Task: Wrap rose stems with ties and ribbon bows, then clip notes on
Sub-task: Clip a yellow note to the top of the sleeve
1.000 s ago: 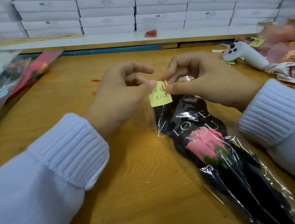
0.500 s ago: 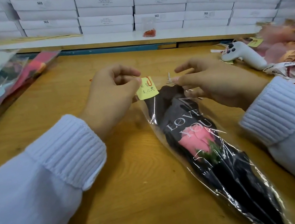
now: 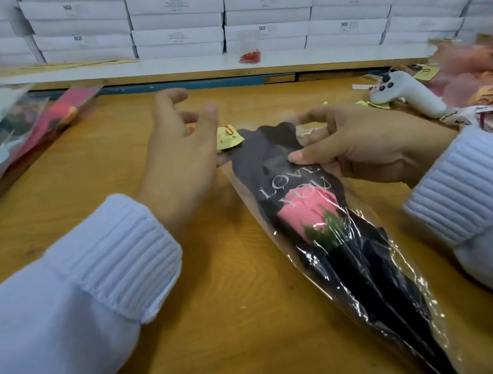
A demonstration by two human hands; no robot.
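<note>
Rose point(image 3: 307, 213) lies diagonal on the table point(image 3: 225, 316), note point(image 3: 228, 138) at its top corner, left hand point(image 3: 180, 155) spread loose beside it, right hand point(image 3: 363, 146) pinching the wrap point(image 3: 265, 152) near its top; I'd tug the note lightly to check the clip point(image 3: 230, 130) holds.

Pink rose point(image 3: 307, 211), black wrap point(image 3: 269, 152) with white lettering, yellow note point(image 3: 228, 137), white boxes point(image 3: 179, 34).
</note>
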